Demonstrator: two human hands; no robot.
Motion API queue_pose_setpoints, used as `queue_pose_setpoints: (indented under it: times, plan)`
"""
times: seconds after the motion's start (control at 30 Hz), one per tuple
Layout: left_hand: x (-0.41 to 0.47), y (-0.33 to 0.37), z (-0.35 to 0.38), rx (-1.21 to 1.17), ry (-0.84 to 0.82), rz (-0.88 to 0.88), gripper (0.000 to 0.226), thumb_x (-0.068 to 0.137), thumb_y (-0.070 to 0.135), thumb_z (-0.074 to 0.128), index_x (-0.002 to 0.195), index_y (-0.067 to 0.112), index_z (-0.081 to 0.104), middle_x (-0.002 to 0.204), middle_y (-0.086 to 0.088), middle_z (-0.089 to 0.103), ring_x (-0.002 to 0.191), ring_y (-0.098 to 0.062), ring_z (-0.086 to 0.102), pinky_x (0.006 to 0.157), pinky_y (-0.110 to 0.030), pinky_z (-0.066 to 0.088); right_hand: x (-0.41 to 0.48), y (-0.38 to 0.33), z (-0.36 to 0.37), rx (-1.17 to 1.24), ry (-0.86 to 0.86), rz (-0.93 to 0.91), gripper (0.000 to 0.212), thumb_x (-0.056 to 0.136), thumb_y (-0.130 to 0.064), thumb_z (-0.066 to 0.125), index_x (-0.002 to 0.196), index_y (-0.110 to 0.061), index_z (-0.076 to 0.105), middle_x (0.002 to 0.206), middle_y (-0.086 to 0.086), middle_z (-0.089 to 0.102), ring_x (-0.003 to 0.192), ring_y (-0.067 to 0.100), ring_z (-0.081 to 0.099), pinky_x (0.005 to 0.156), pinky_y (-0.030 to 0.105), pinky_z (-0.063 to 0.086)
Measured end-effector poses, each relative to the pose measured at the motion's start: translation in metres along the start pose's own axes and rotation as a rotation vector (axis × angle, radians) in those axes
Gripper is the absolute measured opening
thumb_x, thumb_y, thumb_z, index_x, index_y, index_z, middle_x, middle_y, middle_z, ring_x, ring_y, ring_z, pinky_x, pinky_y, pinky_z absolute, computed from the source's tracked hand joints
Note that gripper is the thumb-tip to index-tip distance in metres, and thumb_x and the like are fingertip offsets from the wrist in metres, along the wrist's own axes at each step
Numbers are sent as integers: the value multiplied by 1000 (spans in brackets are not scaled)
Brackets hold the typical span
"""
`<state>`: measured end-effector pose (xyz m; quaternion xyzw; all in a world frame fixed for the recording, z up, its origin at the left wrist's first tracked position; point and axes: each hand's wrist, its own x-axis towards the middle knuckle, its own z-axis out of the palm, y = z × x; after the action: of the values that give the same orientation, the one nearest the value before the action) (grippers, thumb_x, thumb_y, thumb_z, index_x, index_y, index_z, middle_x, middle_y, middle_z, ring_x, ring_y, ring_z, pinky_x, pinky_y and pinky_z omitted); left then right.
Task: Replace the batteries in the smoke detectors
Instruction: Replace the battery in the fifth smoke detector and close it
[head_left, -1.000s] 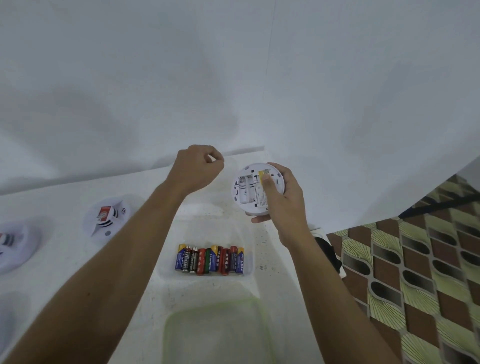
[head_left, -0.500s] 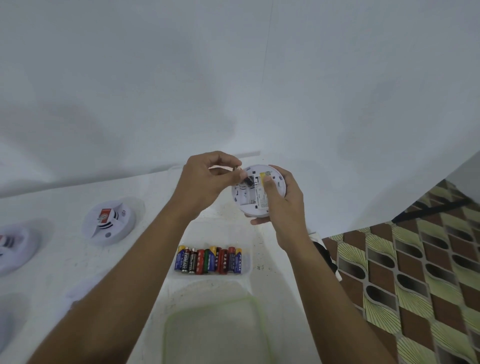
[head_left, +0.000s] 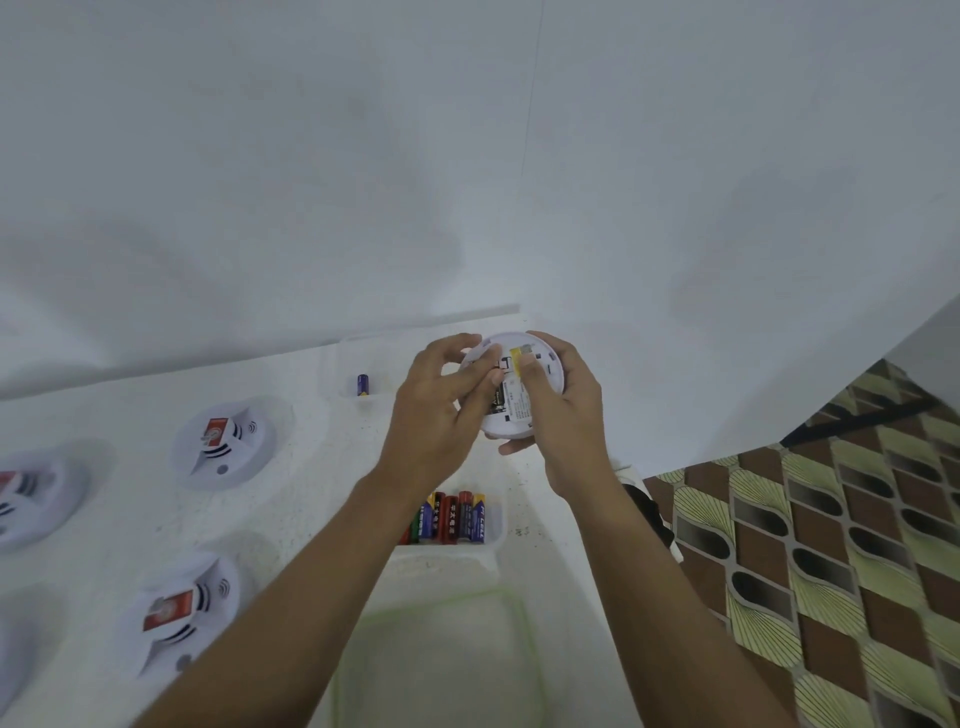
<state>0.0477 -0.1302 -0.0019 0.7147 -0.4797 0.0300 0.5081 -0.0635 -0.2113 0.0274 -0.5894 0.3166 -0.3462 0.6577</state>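
- So, far left: spare detectors (head_left: 223, 441) lying on the white worktop (head_left: 311, 493)
- left hand (head_left: 441, 410), fingers curled on a dark battery (head_left: 496, 401) in the open back
- smoke detector (head_left: 524, 387) is held up over the worktop, back facing the camera
- right hand (head_left: 566, 410) grips its rim, thumb across the label

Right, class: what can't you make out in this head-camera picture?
- Head view: battery bay of the held smoke detector, covered by fingers of the left hand; whether a battery sits in it is unclear.
- The row of batteries: the left forearm hides its left end; no count.
- The leftmost smoke detector: cut off by the frame edge.
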Motion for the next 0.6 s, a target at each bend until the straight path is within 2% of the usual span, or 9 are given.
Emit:
queue_pose_setpoints:
  times: [0.07, 0.23, 0.3, 0.37, 0.47, 0.53, 0.6]
  plan:
    - [-3, 0, 2, -24, 3, -1, 32, 97, 35, 54, 126, 26, 66, 130, 2, 57, 114, -18, 56, 87, -27, 52, 1, 0, 0, -3, 0, 5, 17, 102, -28, 57, 119, -27, 62, 102, 2, 72, 75, 27, 75, 45, 36, 57]
    - [-8, -4, 2, 33, -21, -17, 32, 98, 34, 53, 126, 25, 66, 135, -1, 56, 116, -16, 54, 88, -16, 46, 5, 3, 1, -29, -2, 13, 18, 102, -27, 57, 119, -29, 62, 104, 0, 72, 75, 28, 75, 46, 36, 57]
    - [-8, -5, -1, 42, -73, -13, 36, 98, 39, 50, 127, 25, 66, 136, 1, 55, 118, -11, 51, 90, -11, 41, 5, 6, 1, -25, 0, 21, 18, 102, -27, 56, 120, -28, 62, 103, 0, 72, 74, 28, 75, 46, 36, 57]
    - [0, -6, -10, 34, -134, -5, 32, 97, 35, 55, 123, 23, 69, 134, 6, 57, 117, -6, 52, 92, -9, 40, 6, 8, 0, -26, -4, 28, 19, 103, -27, 56, 121, -27, 61, 103, 0, 72, 75, 27, 75, 47, 37, 57]
    - [19, -4, -31, -66, -228, -98, 21, 96, 27, 62, 112, 21, 75, 121, 14, 65, 102, 11, 59, 86, 0, 40, 8, 8, 1, -38, -12, 31, 21, 103, -27, 55, 123, -26, 61, 104, -2, 71, 80, 24, 75, 47, 36, 57]
    - [34, -9, -46, -236, -175, -261, 17, 97, 20, 61, 104, 18, 76, 109, 7, 73, 90, 8, 66, 82, -8, 49, 8, 8, 2, -53, -18, 29, 20, 103, -28, 54, 123, -27, 60, 106, -4, 69, 84, 22, 75, 47, 36, 58]
    - [49, -24, -56, -251, -48, -362, 17, 96, 18, 60, 94, 20, 77, 96, 4, 76, 85, -5, 71, 79, -23, 57, 8, 8, 3, -64, -21, 28, 19, 103, -28, 54, 122, -29, 60, 107, -6, 69, 86, 21, 74, 47, 36, 58]
